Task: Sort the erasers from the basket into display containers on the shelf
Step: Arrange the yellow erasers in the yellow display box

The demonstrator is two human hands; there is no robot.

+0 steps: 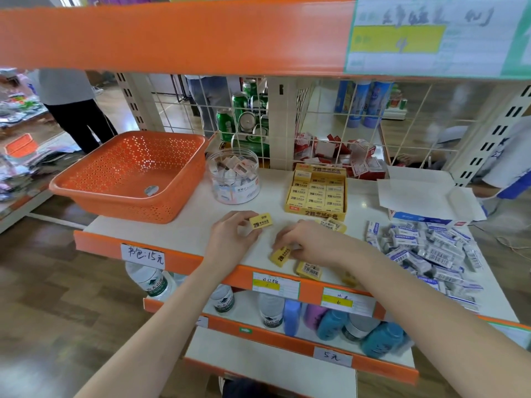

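With your left hand [230, 234] pinching 1 yellow eraser [260, 221] and your right hand [310, 244] gripping a second eraser [280, 255] on the shelf [172, 231], slot each label-up into the yellow display box [316, 191] just behind.

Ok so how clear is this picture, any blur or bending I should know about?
Head view: sharp in the middle, the 2B print on the yellow eraser in the left hand reads clearly; the price label on the upper shelf edge is blurred; wide-angle distortion splays the shelf uprights; lighting even, shadows soft.
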